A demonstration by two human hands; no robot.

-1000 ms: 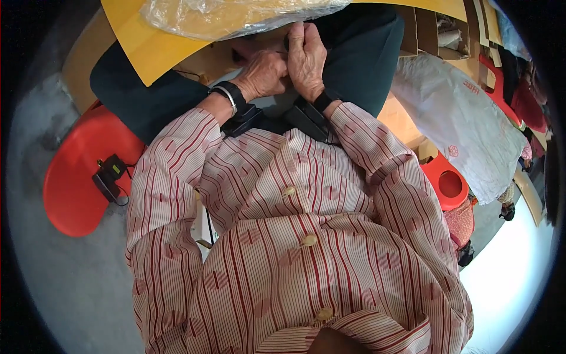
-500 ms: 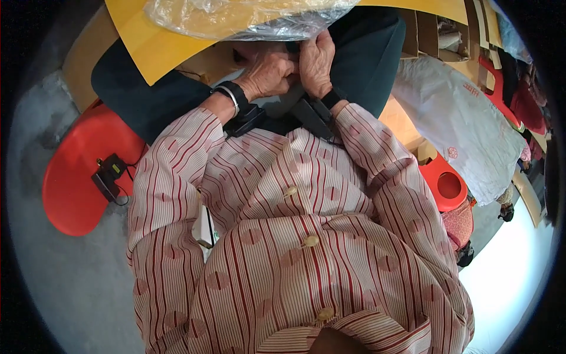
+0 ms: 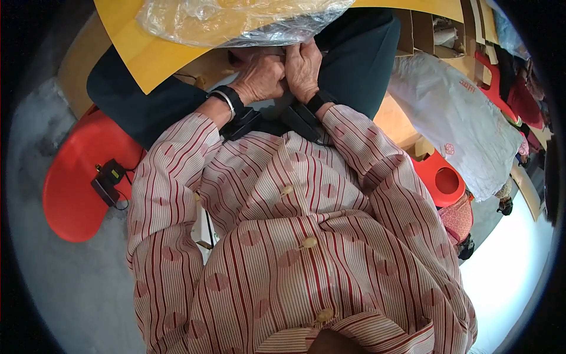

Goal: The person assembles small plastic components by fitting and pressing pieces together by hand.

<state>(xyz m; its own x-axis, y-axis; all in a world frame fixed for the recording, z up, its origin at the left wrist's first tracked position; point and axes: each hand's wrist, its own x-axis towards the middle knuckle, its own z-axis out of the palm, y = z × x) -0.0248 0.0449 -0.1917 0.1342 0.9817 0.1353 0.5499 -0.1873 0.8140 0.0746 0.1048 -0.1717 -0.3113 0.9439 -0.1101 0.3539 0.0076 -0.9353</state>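
My left hand point(image 3: 260, 78) is curled closed between my knees, with a black strap and a pale bangle at its wrist. Against its knuckles rests my right hand point(image 3: 303, 71), its fingers also bent closed and reaching under the edge of a clear plastic bag point(image 3: 236, 20). Whatever the fingers hold is hidden by the hands and the bag. The crinkled bag lies on a yellow sheet point(image 3: 150, 65) that spans my knees. Small black devices point(image 3: 301, 121) sit at the inner sides of both wrists.
To my left is a red plastic seat point(image 3: 79, 194) with a small black device point(image 3: 108, 180) and a cable on it. On the right lie a large whitish plastic sack point(image 3: 460, 118), cardboard compartments point(image 3: 423, 32) and a red piece with a round hole point(image 3: 446, 181).
Both hands have shifted slightly left and toward me, and they sit closer together. The yellow sheet's near corner has also come a little nearer and left.
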